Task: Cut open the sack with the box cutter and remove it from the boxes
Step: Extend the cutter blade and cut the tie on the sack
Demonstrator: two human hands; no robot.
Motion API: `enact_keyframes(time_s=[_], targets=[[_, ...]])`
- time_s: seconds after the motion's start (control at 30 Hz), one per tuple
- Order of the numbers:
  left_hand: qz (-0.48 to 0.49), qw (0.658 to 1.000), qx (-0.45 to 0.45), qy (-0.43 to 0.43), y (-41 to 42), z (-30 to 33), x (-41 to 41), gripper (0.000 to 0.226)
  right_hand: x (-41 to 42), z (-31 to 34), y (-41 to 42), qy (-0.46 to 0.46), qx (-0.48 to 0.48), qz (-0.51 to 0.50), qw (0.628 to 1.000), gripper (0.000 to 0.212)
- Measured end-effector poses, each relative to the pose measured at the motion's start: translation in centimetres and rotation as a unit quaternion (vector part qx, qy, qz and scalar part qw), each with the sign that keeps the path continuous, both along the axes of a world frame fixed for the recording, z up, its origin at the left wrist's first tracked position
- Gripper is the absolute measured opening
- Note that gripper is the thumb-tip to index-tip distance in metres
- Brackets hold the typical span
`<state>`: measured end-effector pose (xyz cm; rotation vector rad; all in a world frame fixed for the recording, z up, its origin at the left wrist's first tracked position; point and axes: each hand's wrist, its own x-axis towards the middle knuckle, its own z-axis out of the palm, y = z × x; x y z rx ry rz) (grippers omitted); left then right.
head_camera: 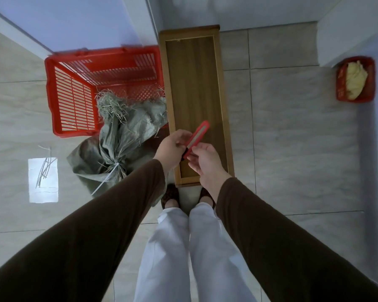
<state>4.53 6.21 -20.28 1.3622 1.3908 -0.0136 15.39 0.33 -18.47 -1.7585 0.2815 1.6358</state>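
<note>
A red box cutter (pixel 198 136) is held up over the wooden bench, its tip pointing away to the upper right. My left hand (pixel 171 147) pinches its lower part from the left, and my right hand (pixel 203 159) pinches its lower end from the right. To the left on the floor lies a grey-green woven sack (pixel 120 140), frayed at the top and tied with a white string near its lower end. The sack leans against the red basket. No boxes show; whatever the sack holds is hidden.
A red slatted plastic basket (pixel 74 92) stands against the wall at upper left. A long wooden bench (pixel 194 83) runs ahead of my feet. A white paper (pixel 43 182) with loose fibres lies at left. A small red tray (pixel 340 83) with a yellow cloth sits at far right.
</note>
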Motion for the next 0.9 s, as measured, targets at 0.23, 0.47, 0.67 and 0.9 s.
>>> enact_keyframes(time_s=[0.23, 0.47, 0.67, 0.9], targets=[[0.190, 0.966, -0.086, -0.150, -1.0, 3.5, -1.5, 0.049, -0.5, 3.5, -0.3, -0.019, 0.111, 0.060, 0.992, 0.032], [0.245, 0.943, -0.085, -0.209, -1.6, 6.4, -6.2, 0.039, -4.2, 6.0, -0.7, 0.012, 0.186, 0.147, 0.971, 0.033], [0.256, 0.947, -0.045, -0.189, -3.0, 7.4, -12.9, 0.024, -10.6, 6.7, -2.5, 0.010, 0.201, 0.160, 0.966, 0.032], [0.243, 0.948, -0.062, -0.195, -5.9, 7.2, -18.8, 0.027, -18.3, 5.8, -6.5, -0.065, 0.200, 0.101, 0.972, 0.015]])
